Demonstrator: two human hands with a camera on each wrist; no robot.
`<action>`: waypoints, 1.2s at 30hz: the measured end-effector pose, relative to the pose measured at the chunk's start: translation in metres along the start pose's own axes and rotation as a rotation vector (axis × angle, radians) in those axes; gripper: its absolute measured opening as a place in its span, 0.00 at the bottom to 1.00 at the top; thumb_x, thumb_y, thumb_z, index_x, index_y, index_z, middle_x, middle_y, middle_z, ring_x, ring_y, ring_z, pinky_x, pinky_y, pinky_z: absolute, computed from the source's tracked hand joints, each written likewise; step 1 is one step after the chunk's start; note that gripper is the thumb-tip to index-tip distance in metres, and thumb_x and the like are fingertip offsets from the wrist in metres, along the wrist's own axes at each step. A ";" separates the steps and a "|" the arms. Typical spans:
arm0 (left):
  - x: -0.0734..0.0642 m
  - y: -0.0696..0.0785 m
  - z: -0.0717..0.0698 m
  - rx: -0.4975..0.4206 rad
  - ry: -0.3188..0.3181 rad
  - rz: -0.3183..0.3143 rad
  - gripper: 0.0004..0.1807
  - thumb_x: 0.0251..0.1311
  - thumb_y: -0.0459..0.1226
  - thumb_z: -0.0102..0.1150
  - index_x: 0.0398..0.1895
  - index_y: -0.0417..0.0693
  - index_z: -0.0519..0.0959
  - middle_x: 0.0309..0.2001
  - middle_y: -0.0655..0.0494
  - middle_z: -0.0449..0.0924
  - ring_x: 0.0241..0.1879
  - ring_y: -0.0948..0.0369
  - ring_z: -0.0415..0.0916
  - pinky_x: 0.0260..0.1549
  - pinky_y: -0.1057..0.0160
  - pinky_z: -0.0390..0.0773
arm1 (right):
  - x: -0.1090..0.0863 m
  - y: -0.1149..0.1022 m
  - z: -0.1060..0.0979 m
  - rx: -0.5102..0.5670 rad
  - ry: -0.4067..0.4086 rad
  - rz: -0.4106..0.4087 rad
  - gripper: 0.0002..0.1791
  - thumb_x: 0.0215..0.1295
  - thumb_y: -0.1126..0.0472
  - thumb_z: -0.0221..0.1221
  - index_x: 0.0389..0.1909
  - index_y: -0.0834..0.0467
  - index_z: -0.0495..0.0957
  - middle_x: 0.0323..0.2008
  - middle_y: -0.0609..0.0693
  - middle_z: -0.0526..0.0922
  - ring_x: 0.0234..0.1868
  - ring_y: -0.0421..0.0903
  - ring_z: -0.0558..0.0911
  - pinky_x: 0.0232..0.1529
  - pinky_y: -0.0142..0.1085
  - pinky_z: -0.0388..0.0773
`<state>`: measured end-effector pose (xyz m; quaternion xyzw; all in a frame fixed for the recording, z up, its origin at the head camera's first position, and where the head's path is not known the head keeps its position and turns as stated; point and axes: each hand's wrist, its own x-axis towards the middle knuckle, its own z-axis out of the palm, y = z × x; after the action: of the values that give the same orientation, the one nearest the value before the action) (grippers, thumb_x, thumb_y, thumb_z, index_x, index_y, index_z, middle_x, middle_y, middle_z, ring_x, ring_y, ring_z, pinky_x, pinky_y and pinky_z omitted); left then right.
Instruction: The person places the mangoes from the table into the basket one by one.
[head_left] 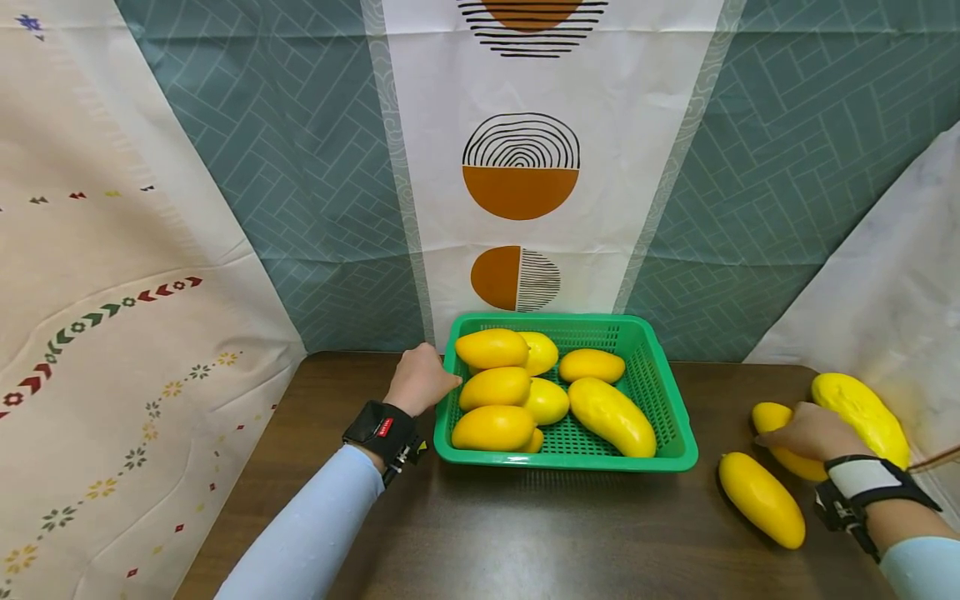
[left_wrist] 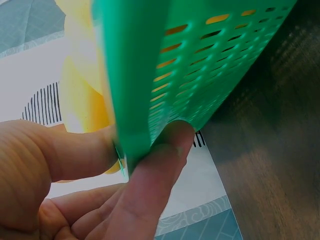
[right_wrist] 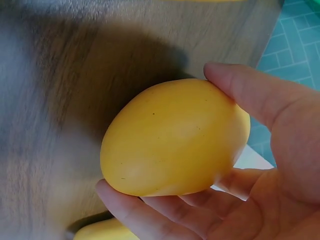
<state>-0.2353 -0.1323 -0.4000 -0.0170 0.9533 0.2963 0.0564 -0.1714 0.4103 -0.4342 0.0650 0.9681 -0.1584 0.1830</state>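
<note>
My left hand (head_left: 422,381) is at the left side of a green plastic basket (head_left: 678,429). In the left wrist view, thumb and fingers pinch the basket's rim (left_wrist: 131,100). Several yellow mangoes (head_left: 493,387) lie in the basket, mostly stacked toward its left half; a longer one (head_left: 611,417) lies slanted near the front. Off to the right, my right hand (head_left: 810,431) grips a yellow mango (right_wrist: 175,137) from above, thumb on one side and fingers on the other. Part of that mango is hidden under the hand in the head view.
Left of the right wrist, another yellow mango (head_left: 761,500) lies on the dark wooden table (head_left: 555,533). A larger, bumpy yellow fruit (head_left: 862,417) sits just beyond the right hand, by the pale cloth (head_left: 892,275). Patterned cloth (head_left: 315,167) hangs behind the table.
</note>
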 end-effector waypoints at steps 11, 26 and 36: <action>0.001 -0.002 0.002 -0.005 -0.002 0.006 0.16 0.49 0.43 0.68 0.24 0.40 0.74 0.19 0.50 0.73 0.15 0.59 0.72 0.14 0.67 0.73 | 0.005 -0.019 -0.003 -0.013 0.090 -0.032 0.47 0.52 0.37 0.61 0.47 0.79 0.59 0.28 0.58 0.68 0.28 0.53 0.68 0.27 0.42 0.67; 0.001 -0.001 0.001 -0.009 -0.009 0.000 0.16 0.49 0.43 0.68 0.23 0.40 0.75 0.19 0.50 0.73 0.14 0.59 0.73 0.14 0.66 0.73 | 0.008 -0.094 -0.011 0.009 0.469 -0.254 0.39 0.55 0.44 0.62 0.51 0.71 0.62 0.30 0.61 0.74 0.23 0.51 0.72 0.23 0.44 0.72; 0.001 -0.001 0.001 -0.006 -0.014 -0.009 0.16 0.50 0.43 0.67 0.23 0.40 0.75 0.19 0.50 0.73 0.15 0.58 0.73 0.14 0.66 0.73 | -0.001 -0.151 -0.018 0.030 0.571 -0.350 0.44 0.56 0.43 0.61 0.63 0.68 0.57 0.43 0.65 0.73 0.34 0.55 0.74 0.33 0.51 0.73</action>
<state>-0.2365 -0.1320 -0.4016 -0.0194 0.9518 0.2993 0.0644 -0.2042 0.2742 -0.3747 -0.0580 0.9743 -0.1773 -0.1264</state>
